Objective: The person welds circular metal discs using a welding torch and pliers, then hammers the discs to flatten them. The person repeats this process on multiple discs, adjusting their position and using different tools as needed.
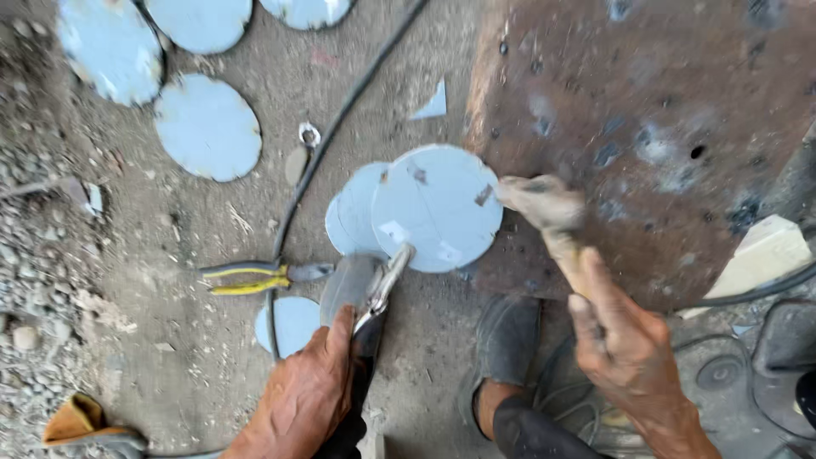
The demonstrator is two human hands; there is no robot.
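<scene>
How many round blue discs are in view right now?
7. Three lie along the top edge, one below them at left, two overlap by the rusty plate, one sits by the left hand. More may lie off-frame.

metal workshop yard | dirt floor (170, 357) | cut steel discs (208, 127) | rusty plate (646, 127) | pliers (255, 278)
</scene>
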